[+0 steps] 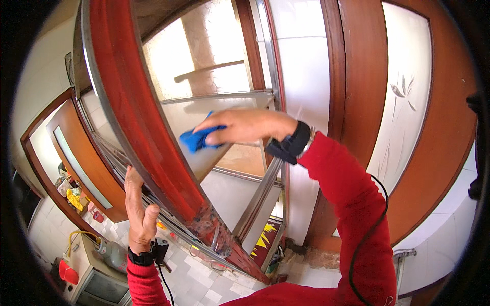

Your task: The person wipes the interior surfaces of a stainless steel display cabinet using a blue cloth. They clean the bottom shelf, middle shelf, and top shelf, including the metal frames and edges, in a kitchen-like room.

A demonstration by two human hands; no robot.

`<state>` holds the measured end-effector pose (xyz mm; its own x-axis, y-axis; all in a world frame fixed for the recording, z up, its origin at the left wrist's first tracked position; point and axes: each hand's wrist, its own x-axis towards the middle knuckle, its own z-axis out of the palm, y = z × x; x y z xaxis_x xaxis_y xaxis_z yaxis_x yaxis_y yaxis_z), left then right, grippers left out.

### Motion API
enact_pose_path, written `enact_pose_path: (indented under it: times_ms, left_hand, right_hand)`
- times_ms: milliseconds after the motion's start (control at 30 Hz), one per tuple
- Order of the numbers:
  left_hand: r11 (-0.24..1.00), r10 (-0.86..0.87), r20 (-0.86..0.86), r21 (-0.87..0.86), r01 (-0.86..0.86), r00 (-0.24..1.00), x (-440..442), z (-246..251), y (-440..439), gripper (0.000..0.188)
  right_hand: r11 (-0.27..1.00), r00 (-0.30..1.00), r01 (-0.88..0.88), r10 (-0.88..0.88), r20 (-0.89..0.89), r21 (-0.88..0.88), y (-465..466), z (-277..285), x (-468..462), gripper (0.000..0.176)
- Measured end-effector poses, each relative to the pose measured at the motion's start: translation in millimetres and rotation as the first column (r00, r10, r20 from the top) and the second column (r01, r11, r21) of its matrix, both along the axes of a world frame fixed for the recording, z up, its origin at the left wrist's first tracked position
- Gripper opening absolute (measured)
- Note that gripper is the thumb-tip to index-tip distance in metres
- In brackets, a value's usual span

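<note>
My right hand (245,124) grips a crumpled blue cloth (197,139) between thumb and fingers. It is above a pale shelf panel (197,162) inside a metal-edged frame; whether the cloth touches the panel cannot be told. My left hand (141,218) is upright beside a tall red panel (153,114), its fingertips at the panel's metal edge and its thumb spread away. Nothing shows in that hand. Black straps are around both wrists. Clear tape or plastic film (216,231) covers the lower end of the red panel.
A metal crossbar (258,201) spans the frame. Brown doors with frosted panes (405,76) are at right; another brown door (82,157) stands ajar at left. Lower left are a gas cylinder (111,252), a cabinet (86,260) and a red container (68,272). The floor is tiled.
</note>
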<state>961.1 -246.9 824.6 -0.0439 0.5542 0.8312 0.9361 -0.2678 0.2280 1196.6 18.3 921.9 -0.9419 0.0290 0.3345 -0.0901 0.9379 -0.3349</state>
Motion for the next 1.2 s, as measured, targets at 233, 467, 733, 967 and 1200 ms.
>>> enact_pose_path:
  times_ms: [233, 467, 733, 967, 1200]
  left_hand:
    - [1.0, 0.006, -0.026, -0.031, -0.006, 1.0, -4, -1, -3, 0.102]
    - [0.999, -0.015, -0.055, -0.034, 0.013, 0.998, 2, 7, -3, 0.099]
    - [1.0, -0.01, -0.049, 0.011, 0.01, 0.999, 5, 6, -1, 0.098]
    - [0.999, -0.035, -0.052, 0.022, 0.037, 0.998, 9, 9, -1, 0.095]
    - [0.999, 0.003, -0.049, 0.033, -0.001, 0.999, 12, 9, 1, 0.091]
  right_hand:
    - [0.85, 0.832, 0.521, -0.527, -0.174, -0.081, 82, -9, 43, 0.046]
    - [0.931, 0.892, 0.364, -0.36, -0.274, -0.039, 44, -22, 42, 0.04]
    - [1.0, 0.926, -0.002, -0.006, -0.377, -0.021, -22, -34, 43, 0.037]
    - [0.898, 0.765, 0.433, -0.408, -0.499, -0.07, 48, -39, 54, 0.036]
    - [0.922, 0.553, 0.361, -0.332, -0.764, -0.139, -17, -95, 39, 0.045]
